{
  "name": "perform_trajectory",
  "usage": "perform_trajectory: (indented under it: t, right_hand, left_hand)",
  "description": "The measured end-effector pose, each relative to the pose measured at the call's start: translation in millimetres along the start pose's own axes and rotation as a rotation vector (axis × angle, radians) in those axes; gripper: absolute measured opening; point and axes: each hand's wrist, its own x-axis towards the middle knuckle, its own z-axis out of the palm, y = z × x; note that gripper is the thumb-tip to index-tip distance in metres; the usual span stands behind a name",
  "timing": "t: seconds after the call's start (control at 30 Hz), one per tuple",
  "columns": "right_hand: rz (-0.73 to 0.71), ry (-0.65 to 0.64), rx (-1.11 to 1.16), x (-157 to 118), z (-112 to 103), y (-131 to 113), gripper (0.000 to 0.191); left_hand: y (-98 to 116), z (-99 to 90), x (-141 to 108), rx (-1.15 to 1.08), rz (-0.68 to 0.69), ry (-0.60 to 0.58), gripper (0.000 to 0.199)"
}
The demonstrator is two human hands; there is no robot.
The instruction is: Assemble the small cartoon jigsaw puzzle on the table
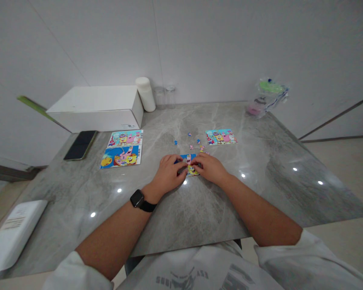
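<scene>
The grip of the left hand [169, 173] curves over the left side of a small picture puzzle [193, 171], and the right hand [211, 167] has its fingertips on the right side; whether either is closed on a piece, I cannot tell. The puzzle lies on the table [187, 213] between the hands. Just beyond are loose pieces [199, 141], with a picture card [221, 137] to their right. Leftward lie a two-panel sheet [125, 139] and a phone [80, 145], near a white box [92, 119].
</scene>
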Motion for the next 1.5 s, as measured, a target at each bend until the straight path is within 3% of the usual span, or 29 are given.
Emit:
perform_trajectory:
  t: [0.17, 0.27, 0.4, 0.6, 0.73, 0.9, 1.13, 1.37, 1.5]
  right_hand:
    - [-0.010, 0.007, 0.005, 0.1, 2.3, 3.1, 0.016]
    - [-0.013, 0.017, 0.026, 0.6, 2.3, 3.3, 0.015]
    - [-0.022, 0.050, 0.084, 2.7, 0.1, 5.0, 0.015]
    - [0.083, 0.339, 0.155, 6.0, -11.4, 16.9, 0.014]
    - [0.211, 0.537, 0.202, 8.1, -25.4, 27.0, 0.019]
    - [0.263, 0.691, 0.215, 11.2, -33.4, 41.3, 0.022]
    - [0.247, 0.545, 0.087, 15.4, -25.9, 55.6, 0.021]
    - [0.255, 0.480, -0.016, 18.4, -24.5, 61.3, 0.022]
    - [0.227, 0.441, -0.044, 17.6, -20.4, 59.7, 0.028]
  left_hand:
    - [-1.5, -0.5, 2.2, -0.065, 0.033, 0.017, 0.034]
    - [-2.2, -3.4, 3.0, -0.100, 0.033, 0.068, 0.045]
    - [0.7, -12.2, 2.6, -0.132, -0.031, 0.166, 0.045]
    - [2.2, -45.7, 4.6, -0.198, -0.089, 0.373, 0.033]
    - [-9.1, -77.0, 10.6, -0.233, -0.188, 0.613, 0.027]
    - [-23.6, -94.7, 12.6, -0.174, -0.184, 0.635, 0.022]
    - [-35.0, -79.4, 10.5, -0.165, -0.127, 0.531, 0.024]
    - [-61.7, -43.9, 6.9, -0.216, -0.188, 0.439, 0.027]
    - [-65.6, -36.5, 5.5, -0.289, -0.218, 0.421, 0.024]
